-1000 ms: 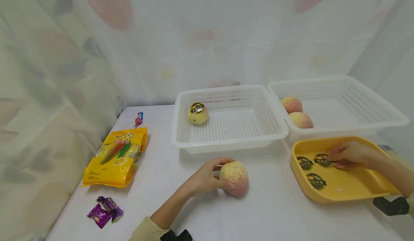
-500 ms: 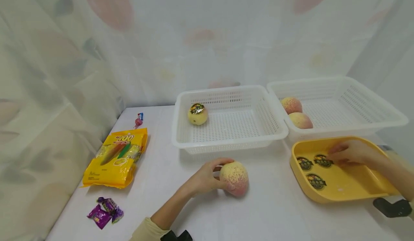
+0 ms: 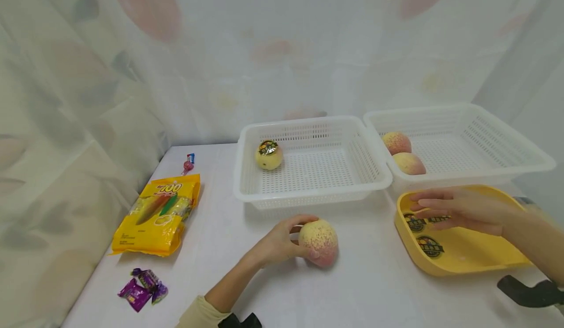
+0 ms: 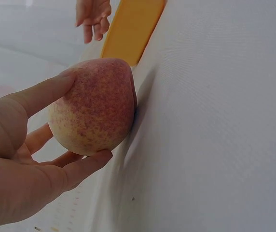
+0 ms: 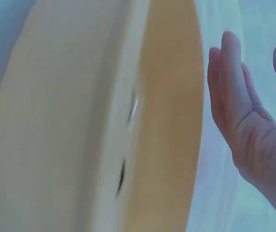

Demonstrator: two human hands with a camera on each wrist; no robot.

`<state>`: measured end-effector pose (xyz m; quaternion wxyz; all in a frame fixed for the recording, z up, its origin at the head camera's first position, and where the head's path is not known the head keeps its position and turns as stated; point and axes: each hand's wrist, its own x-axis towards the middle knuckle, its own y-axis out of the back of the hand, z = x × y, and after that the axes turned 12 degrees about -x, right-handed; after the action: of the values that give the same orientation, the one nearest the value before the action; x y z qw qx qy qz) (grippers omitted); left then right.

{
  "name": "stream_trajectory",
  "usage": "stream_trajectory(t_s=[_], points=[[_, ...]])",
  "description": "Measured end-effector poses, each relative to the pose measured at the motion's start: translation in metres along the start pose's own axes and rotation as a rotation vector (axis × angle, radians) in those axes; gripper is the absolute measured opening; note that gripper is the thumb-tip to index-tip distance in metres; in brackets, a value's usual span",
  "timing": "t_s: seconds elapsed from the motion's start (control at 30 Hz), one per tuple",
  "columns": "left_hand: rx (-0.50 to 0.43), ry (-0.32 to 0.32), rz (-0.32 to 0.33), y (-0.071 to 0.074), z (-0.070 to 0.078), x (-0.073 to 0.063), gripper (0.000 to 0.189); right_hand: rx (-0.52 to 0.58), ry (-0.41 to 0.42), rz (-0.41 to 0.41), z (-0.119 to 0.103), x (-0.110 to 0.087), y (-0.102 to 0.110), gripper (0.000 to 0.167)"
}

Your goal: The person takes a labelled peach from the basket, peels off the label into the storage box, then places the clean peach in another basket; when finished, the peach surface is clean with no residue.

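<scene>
My left hand (image 3: 277,242) grips a yellow-and-pink peach (image 3: 319,242) on the white tabletop. Its thumb and fingers lie on opposite sides of the peach (image 4: 94,106) in the left wrist view. Over the yellow tray (image 3: 480,252), my right hand (image 3: 471,213) hovers with fingers extended. The right wrist view shows this hand (image 5: 254,121) with nothing in it, apart from the tray wall (image 5: 172,121). Several round black labels lie in the tray; one label (image 3: 430,246) shows fully, while the right hand partly covers another label (image 3: 439,219).
Behind stands a white basket (image 3: 313,191) with a labelled peach (image 3: 269,156). The basket to its right (image 3: 484,174) has two peaches, including a front one (image 3: 410,164). At left lie a yellow candy bag (image 3: 154,215), purple wrapped candies (image 3: 143,289) and a lollipop (image 3: 188,164).
My right hand has risen from the tray floor and shifted left, its fingers now straightened. The left hand and its peach have stayed put.
</scene>
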<state>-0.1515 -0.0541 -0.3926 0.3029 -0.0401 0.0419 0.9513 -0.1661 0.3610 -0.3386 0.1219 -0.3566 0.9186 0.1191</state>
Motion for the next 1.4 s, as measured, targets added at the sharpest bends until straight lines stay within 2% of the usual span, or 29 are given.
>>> stream_trajectory(t_s=[0.13, 0.27, 0.43, 0.6, 0.8, 0.97, 1.1, 1.2, 1.33, 1.4], points=[[0.003, -0.007, -0.004, 0.000, 0.000, 0.000, 0.066, -0.010, -0.023, 0.019, -0.015, 0.018, -0.030, 0.033], [0.001, -0.011, -0.008, 0.000, -0.001, 0.001, 0.066, -0.002, -0.081, 0.026, -0.025, 0.039, -0.059, 0.044], [0.001, -0.009, -0.005, 0.000, -0.001, 0.001, 0.065, 0.002, -0.111, 0.000, -0.023, 0.071, -0.092, 0.059], [0.011, -0.011, -0.009, 0.000, -0.001, 0.001, 0.065, -0.016, -0.129, 0.030, -0.019, 0.099, -0.121, 0.066], [0.003, -0.029, -0.024, 0.001, -0.001, 0.000, 0.064, -0.054, -0.117, 0.090, -0.022, 0.118, -0.147, 0.070], [0.021, -0.033, -0.039, 0.002, 0.001, -0.001, 0.065, -0.103, -0.110, 0.132, -0.024, 0.124, -0.156, 0.072], [0.087, -0.008, -0.087, 0.010, 0.011, -0.006, 0.068, -0.102, -0.106, 0.134, -0.024, 0.124, -0.157, 0.070], [0.097, -0.013, -0.096, 0.022, 0.028, -0.014, 0.069, -0.093, -0.107, 0.130, -0.024, 0.123, -0.157, 0.069], [0.003, -0.121, -0.049, 0.042, 0.055, -0.030, 0.064, -0.094, -0.118, 0.130, -0.024, 0.123, -0.157, 0.069], [-0.048, -0.191, 0.020, 0.054, 0.066, -0.038, 0.061, -0.095, -0.123, 0.132, -0.025, 0.123, -0.157, 0.068]])
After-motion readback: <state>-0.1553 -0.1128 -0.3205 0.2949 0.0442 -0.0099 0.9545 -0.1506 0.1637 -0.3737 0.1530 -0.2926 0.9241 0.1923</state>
